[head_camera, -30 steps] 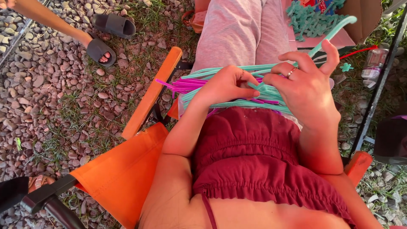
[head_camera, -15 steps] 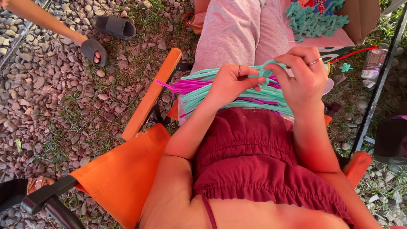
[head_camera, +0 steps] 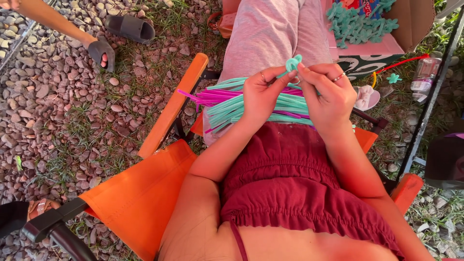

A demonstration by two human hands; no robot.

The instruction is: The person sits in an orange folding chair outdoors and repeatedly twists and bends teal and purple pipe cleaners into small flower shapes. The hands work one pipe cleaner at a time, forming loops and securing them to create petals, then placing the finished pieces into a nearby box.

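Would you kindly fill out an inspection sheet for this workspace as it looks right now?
Surface: lap of a person seated in an orange folding chair.
Job's things: small teal coiled piece; bundle of teal and magenta pipe cleaners across the lap.
Clutter: cardboard box with teal shapes; plastic bottle.
Grippers: left hand and right hand pinch the coiled piece together.
Cables: nothing seen.
Surroundings: gravel and grass; another person's sandalled foot; a spare sandal.

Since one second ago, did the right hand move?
Yes. The right hand moved left and up toward the left hand, away from the clear bottle.
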